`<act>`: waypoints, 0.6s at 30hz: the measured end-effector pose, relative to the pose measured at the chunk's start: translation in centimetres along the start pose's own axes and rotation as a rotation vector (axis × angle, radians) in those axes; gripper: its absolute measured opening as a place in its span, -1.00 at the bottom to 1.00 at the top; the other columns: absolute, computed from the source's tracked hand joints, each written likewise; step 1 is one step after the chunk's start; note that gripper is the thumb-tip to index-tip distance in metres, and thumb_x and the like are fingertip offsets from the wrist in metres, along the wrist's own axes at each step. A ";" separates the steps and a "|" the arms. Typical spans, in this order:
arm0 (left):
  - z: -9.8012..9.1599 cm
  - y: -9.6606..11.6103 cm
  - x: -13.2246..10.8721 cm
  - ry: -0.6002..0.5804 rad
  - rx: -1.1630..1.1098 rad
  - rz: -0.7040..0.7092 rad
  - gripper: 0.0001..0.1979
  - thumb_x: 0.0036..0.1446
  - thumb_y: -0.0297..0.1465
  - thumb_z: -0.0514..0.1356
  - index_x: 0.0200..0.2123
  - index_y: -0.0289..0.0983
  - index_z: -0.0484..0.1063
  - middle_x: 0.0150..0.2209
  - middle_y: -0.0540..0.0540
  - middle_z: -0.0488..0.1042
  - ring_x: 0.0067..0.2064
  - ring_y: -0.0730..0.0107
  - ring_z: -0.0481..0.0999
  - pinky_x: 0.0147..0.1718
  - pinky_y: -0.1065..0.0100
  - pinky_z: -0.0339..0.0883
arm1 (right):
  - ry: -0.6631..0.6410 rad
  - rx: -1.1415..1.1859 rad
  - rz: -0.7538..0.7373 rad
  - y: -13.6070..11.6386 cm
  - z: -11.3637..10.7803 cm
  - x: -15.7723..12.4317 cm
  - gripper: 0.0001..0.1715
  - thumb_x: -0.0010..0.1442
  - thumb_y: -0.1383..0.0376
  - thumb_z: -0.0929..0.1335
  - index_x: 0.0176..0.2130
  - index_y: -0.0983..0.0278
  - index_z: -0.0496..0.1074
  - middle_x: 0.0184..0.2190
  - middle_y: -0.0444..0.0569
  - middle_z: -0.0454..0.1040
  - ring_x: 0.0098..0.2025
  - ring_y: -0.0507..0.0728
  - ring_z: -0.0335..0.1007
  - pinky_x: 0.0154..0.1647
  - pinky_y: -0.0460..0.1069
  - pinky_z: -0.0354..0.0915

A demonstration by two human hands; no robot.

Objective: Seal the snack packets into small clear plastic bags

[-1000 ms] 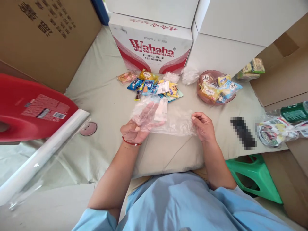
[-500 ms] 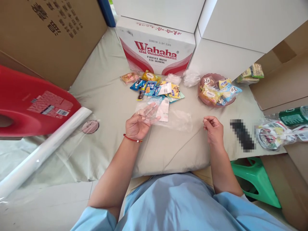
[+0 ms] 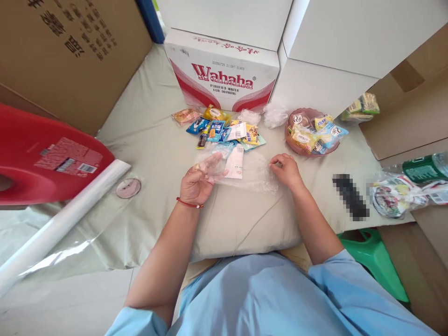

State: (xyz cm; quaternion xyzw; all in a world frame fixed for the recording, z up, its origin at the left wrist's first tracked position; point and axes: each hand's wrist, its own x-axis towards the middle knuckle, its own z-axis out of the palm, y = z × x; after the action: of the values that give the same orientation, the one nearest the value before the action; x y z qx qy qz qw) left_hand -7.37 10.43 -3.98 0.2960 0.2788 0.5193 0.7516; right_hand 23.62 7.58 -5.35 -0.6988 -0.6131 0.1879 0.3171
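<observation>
My left hand (image 3: 198, 181) holds a clear plastic bag (image 3: 257, 175) at its left end. The thumb presses on the film, and the other fingers stretch out behind or inside it; which of the two I cannot tell. A white snack packet (image 3: 235, 161) shows at the bag's middle, inside or beneath the film. At the bag's right end, my right hand (image 3: 287, 171) has thumb and fingertips pinched together on the film's edge. Just beyond the bag lies a loose pile of small wrapped snacks (image 3: 216, 130) in blue, yellow and white wrappers.
A pink bowl (image 3: 290, 140) of wrapped snacks stands at the right, beside crumpled clear plastic (image 3: 275, 115). The Wahaha carton (image 3: 224, 74) closes off the back. On the left are a red jug (image 3: 63, 154), a plastic film roll (image 3: 70, 219) and a round pink disc (image 3: 128, 188).
My right hand has moved left and slightly away from me, from beside the bag to its right end. My left hand keeps its hold on the bag. The view has shifted slightly.
</observation>
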 end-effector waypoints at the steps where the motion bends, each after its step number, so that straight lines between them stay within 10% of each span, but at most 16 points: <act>1: -0.2 -0.1 0.1 0.023 0.001 0.007 -0.83 -0.29 -0.54 0.30 -0.61 -0.25 0.35 0.10 -0.18 0.62 0.42 -0.16 0.30 0.10 -0.08 0.55 | 0.044 0.052 0.016 0.1 -0.4 -0.4 -0.92 0.15 0.25 0.43 -0.35 0.20 0.56 -0.31 -0.03 0.50 -0.21 0.17 0.32 -0.05 0.10 0.29; 8: -1.1 -1.7 1.4 0.327 0.146 0.040 -0.60 -0.24 -0.44 0.48 -0.52 -0.24 0.26 -0.19 -0.04 0.54 -0.05 0.27 0.56 -0.21 0.33 0.51 | 0.176 0.248 -0.027 -1.3 -3.0 -5.3 -0.81 0.24 0.12 0.45 -0.30 0.17 0.48 -0.24 -0.06 0.47 -0.27 0.10 0.35 -0.21 0.03 0.32; 14: -0.4 -2.6 0.7 0.626 0.680 0.471 -0.48 -0.22 -0.40 0.58 -0.24 -0.17 0.39 -0.22 0.05 0.38 -0.30 0.48 0.29 -0.35 0.42 0.23 | 0.145 0.127 -0.140 -4.9 -3.1 -9.9 -0.90 0.35 0.21 0.38 -0.25 0.14 0.44 -0.14 -0.02 0.56 -0.49 0.04 0.26 -0.43 0.02 0.28; 18: 0.8 -3.1 -0.8 0.259 0.647 0.294 -0.63 0.09 -0.09 0.45 -0.37 -0.18 0.41 -0.50 0.10 0.29 -0.51 0.52 0.16 -0.52 0.38 0.08 | -0.004 0.012 -0.237 -7.7 -1.5 -11.1 -0.88 0.38 0.30 0.30 -0.22 0.13 0.43 0.01 0.05 0.62 -0.30 0.11 0.54 -0.25 0.05 0.43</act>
State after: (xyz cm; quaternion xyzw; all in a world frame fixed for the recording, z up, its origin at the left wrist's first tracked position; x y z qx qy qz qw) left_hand -5.15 8.68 -5.61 0.4868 0.4756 0.5398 0.4953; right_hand 16.96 -3.23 -0.46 -0.6189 -0.6910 0.1541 0.3403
